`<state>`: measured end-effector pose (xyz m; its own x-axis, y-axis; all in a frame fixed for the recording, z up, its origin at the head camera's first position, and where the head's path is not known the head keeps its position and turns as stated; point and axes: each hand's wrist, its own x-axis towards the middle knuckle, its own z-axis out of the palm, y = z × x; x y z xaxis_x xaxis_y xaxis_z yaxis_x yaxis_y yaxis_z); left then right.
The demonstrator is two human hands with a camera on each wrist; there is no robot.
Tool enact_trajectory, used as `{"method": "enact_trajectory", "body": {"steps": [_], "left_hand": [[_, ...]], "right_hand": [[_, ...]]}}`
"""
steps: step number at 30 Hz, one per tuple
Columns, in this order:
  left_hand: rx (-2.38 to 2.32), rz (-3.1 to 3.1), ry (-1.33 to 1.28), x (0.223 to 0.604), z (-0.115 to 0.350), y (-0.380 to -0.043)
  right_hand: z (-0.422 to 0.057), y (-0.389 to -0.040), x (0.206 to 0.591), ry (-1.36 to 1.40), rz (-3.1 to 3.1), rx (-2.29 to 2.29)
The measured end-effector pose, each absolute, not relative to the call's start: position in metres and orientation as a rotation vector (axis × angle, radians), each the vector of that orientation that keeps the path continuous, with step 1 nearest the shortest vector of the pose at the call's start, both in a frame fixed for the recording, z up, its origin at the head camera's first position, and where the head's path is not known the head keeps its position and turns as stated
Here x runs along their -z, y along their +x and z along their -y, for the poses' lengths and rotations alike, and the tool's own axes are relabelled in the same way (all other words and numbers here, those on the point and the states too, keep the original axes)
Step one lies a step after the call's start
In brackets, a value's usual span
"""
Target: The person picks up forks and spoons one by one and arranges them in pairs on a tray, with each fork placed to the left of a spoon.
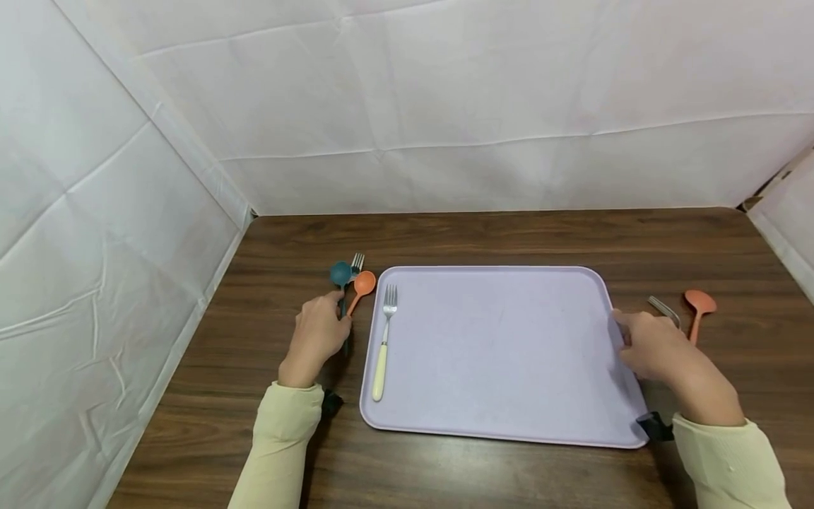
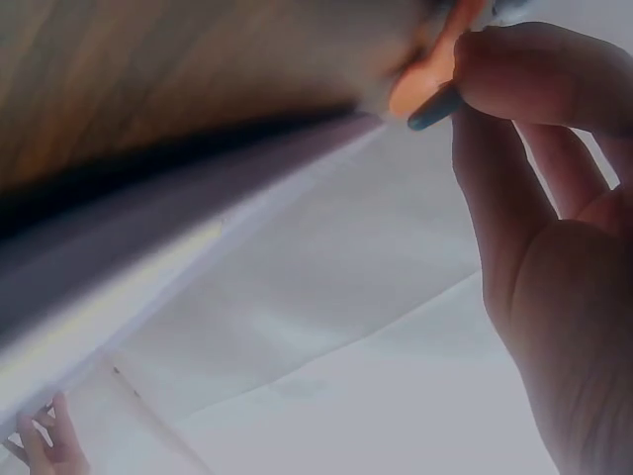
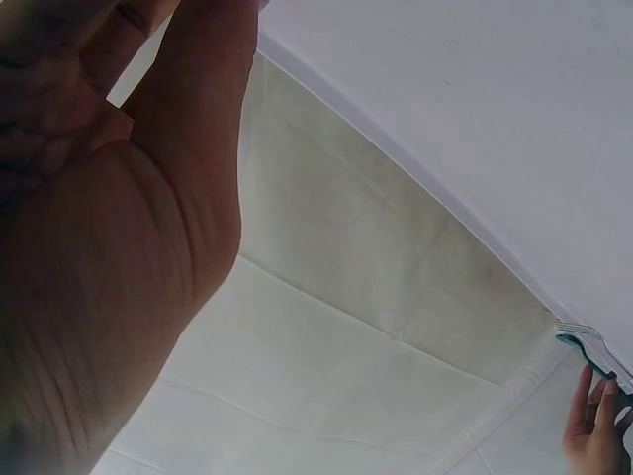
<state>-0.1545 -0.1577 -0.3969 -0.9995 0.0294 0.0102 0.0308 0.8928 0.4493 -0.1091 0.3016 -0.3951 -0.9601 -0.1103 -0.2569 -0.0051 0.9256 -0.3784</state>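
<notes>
My left hand (image 1: pixel 316 331) pinches the handle of a teal spoon (image 1: pixel 340 273) at the left side of a pale purple tray (image 1: pixel 496 353). The handle's teal end (image 2: pixel 435 107) shows by the fingertips in the left wrist view. Beside it lie an orange spoon (image 1: pixel 364 283) and a fork (image 1: pixel 357 263), partly covered. On the tray, along its left side, rests a fork (image 1: pixel 380 367) with a cream handle. My right hand (image 1: pixel 658 350) is at the tray's right rim, its fingertips touching the edge; its grip is partly hidden.
Right of the tray lie a coral spoon (image 1: pixel 700 302) and a metal utensil (image 1: pixel 664 311), half covered by the right hand. The brown wooden table (image 1: pixel 483 237) meets white cloth walls (image 1: pixel 445 92) at the back and sides.
</notes>
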Motion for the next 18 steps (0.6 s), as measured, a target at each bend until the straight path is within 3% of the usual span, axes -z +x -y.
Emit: {"method": "enact_trajectory", "body": {"steps": [18], "left_hand": [[0.720, 3.007, -0.191, 0.384, 0.142, -0.145]], "right_hand": [[-0.303, -0.108, 0.395, -0.090, -2.820, 0.552]]}}
